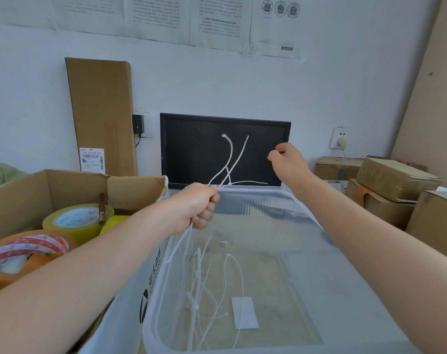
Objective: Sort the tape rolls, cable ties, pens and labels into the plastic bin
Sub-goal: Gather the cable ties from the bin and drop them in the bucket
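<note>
left hand fist-grips a bunch of cable ties over the clear plastic bin, where some ties and a label already lie. right hand hovers farther, loosely curled, empty. tape rolls sit unsorted in the left cardboard box.

- Bunch of white cable ties gripped in left hand's fist, held over far left corner of clear plastic bin; ends fanned above and below the fist.
- Right hand raised in front of black monitor, fingers loosely curled, nothing seen in it.
- Loose ties and white label lying on bin floor.
- Yellow tape roll and red-printed tape roll seen in cardboard box, left of bin.
</note>
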